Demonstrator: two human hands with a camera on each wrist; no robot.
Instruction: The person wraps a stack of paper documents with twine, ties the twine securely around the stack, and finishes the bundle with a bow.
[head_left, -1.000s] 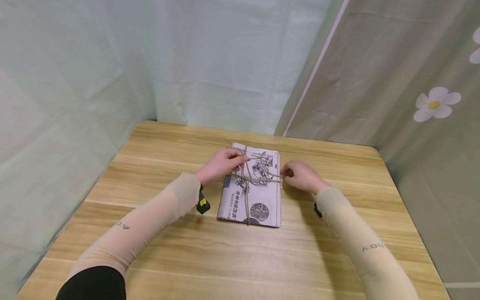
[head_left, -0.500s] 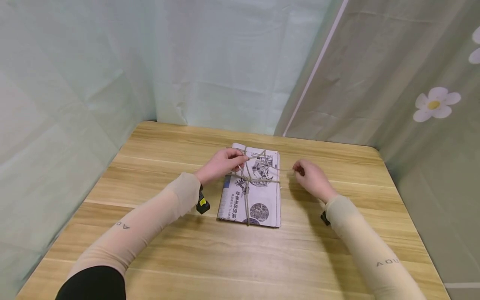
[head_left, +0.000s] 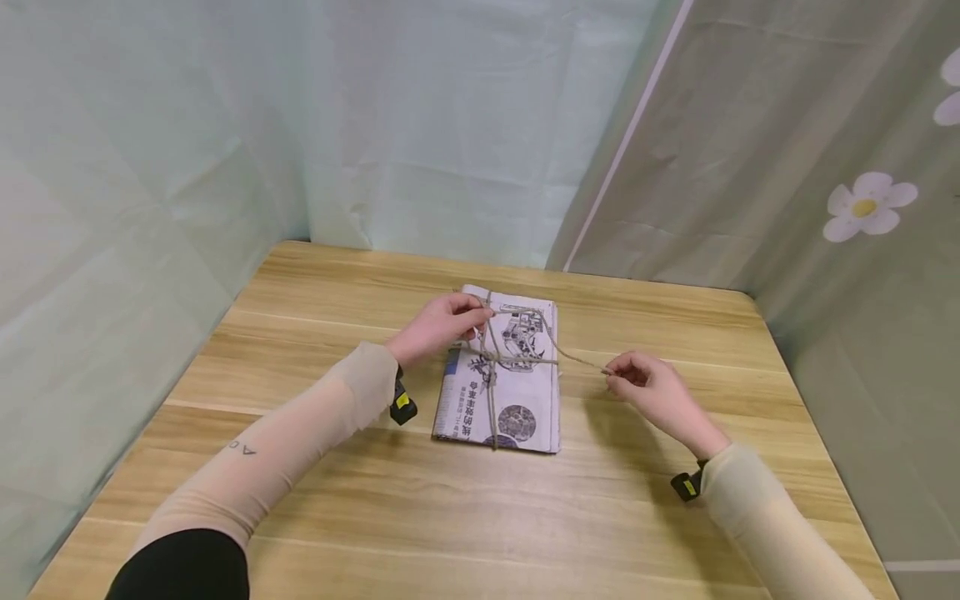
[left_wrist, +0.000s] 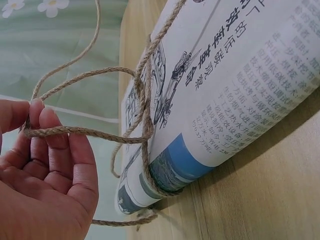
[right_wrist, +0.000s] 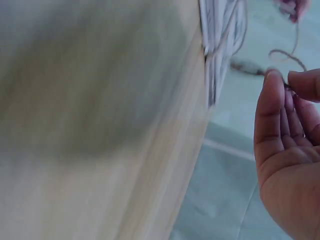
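A folded stack of newspapers lies on the wooden table, with twine running across it both ways and crossing on top. Over the stack's upper left part, my left hand pinches the twine between thumb and fingertips. The left wrist view shows strands of twine meeting at those fingertips, away from the paper. Beyond the stack's right edge, my right hand pinches a free length of twine, which hangs in a slack curve between the two hands. In the right wrist view, a frayed end of twine sticks out past the fingertips.
The wooden table reaches back to a pale curtain. A grey curtain with white flowers hangs along the right side. A short tail of twine sticks out past the stack's left side.
My right hand has moved right and then toward me, drawing its twine out from the stack's right edge. The left hand keeps its pinch in nearly the same place.
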